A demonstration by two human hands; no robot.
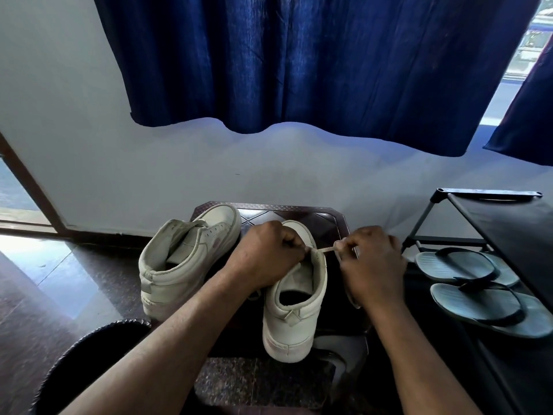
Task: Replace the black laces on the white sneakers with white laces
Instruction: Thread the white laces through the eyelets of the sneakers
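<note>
Two white sneakers stand on a dark stool [317, 218]. The left sneaker [182, 262] leans toward the left with no lace showing in it. The right sneaker [294, 307] stands with its heel toward me. My left hand [266, 256] lies over its upper, fingers curled at the eyelets. My right hand [371, 262] pinches a white lace [326, 250], stretched taut between both hands above the shoe's right side. The shoe's front and most of the lace are hidden under my hands. No black lace is in view.
A black shoe rack [490, 211] stands at the right with a pair of grey flip-flops [478, 289] on its lower shelf. A dark round bin [89, 354] sits at lower left. A blue curtain [299, 61] hangs above a white wall behind the stool.
</note>
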